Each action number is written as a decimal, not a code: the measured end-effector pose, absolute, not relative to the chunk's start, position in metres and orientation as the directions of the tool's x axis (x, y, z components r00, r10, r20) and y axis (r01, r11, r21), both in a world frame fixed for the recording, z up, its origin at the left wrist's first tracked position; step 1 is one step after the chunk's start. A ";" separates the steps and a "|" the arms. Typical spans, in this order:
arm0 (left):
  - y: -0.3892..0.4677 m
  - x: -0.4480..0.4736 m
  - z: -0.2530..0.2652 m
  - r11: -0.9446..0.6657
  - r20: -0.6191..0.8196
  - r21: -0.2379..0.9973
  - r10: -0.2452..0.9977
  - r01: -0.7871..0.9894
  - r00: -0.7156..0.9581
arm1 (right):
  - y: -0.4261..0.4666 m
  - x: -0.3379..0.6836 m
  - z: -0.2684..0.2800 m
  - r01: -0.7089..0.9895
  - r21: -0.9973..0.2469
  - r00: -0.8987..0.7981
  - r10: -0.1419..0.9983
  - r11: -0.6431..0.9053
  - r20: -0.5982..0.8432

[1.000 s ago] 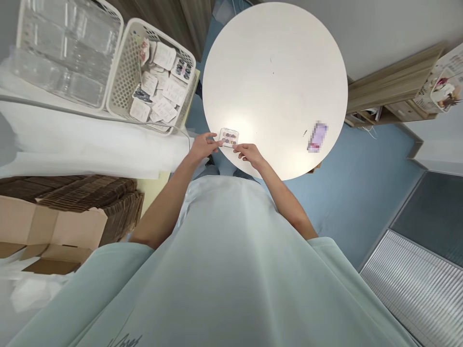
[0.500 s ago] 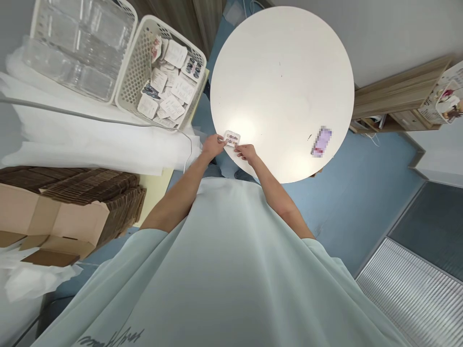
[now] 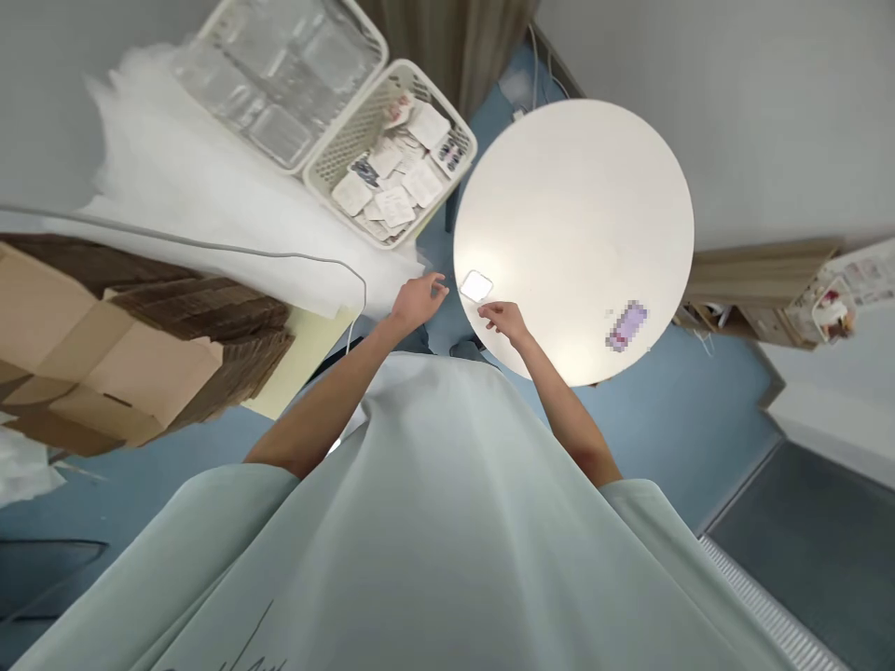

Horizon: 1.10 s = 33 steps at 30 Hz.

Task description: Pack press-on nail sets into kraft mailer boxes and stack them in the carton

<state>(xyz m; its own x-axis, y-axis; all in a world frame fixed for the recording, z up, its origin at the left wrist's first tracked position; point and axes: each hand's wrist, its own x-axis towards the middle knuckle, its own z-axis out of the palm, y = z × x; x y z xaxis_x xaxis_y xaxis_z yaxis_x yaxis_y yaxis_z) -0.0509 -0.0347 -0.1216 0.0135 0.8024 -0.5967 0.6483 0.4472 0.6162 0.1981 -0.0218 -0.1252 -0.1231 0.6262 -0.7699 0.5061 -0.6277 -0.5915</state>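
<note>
My right hand is closed, its thumb and finger pinched at the lower corner of a small flat square pack. The pack is over the near left edge of the round white table. Glare makes its face bright white, so its contents cannot be made out now. Left of the pack, off the table's edge, my left hand is apart from it with nothing in it, thumb and fingers spread.
A cream basket of carded small items stands at upper left, beside a bin of clear plastic boxes. Flattened cardboard boxes are stacked at left, near a grey cable. A blurred purple object lies on the table.
My left hand has let go of the pack and moved away to the left, opening. The pack stays in my right hand, its face now in glare. The whole view has shifted and turned.
</note>
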 end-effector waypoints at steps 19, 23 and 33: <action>-0.120 -0.182 -0.126 0.618 -0.399 0.783 0.587 0.071 -0.704 | 0.033 -0.106 -0.100 0.700 -0.526 -0.710 0.550 0.483 -0.440; -0.111 -0.192 -0.134 0.592 -0.416 0.806 0.576 0.009 -0.704 | 0.031 -0.144 -0.126 0.738 -0.434 -0.675 0.566 0.517 -0.474; -0.113 -0.205 -0.128 0.570 -0.440 0.820 0.568 -0.052 -0.695 | 0.033 -0.144 -0.129 0.724 -0.373 -0.687 0.551 0.581 -0.474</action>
